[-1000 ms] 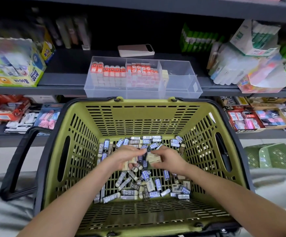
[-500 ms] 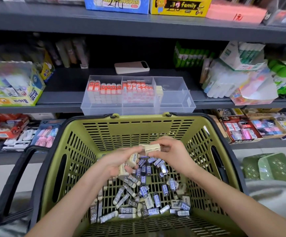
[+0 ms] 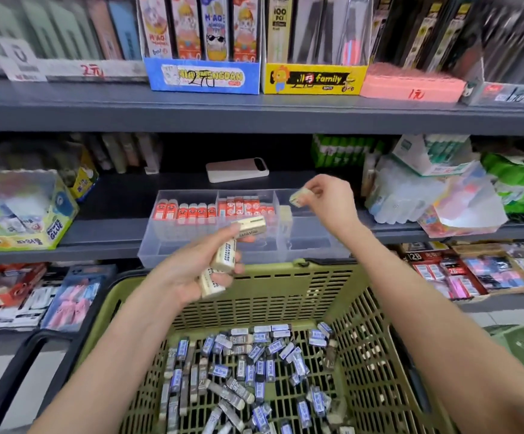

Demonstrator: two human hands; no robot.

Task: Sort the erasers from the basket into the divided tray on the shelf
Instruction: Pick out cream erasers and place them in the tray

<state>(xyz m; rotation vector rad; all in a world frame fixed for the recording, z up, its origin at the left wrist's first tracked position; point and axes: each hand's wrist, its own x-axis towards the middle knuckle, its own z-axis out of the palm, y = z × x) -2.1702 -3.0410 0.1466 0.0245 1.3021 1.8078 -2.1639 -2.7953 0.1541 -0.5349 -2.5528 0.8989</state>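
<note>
Rising out of the olive-green slotted plastic basket since a second ago, both hands now carry cream-sleeved erasers toward the shelf, so a drop looks imminent. The right hand pinches one cream eraser over the right compartment of the clear divided plastic tray, at one o'clock from the basket. The left hand is curled round several more cream erasers. The left and middle compartments hold red erasers; blue-and-grey sleeved erasers litter the basket floor.

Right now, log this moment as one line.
right hand: cream eraser over tray right compartment | left hand: several cream erasers | basket: blue erasers
</note>
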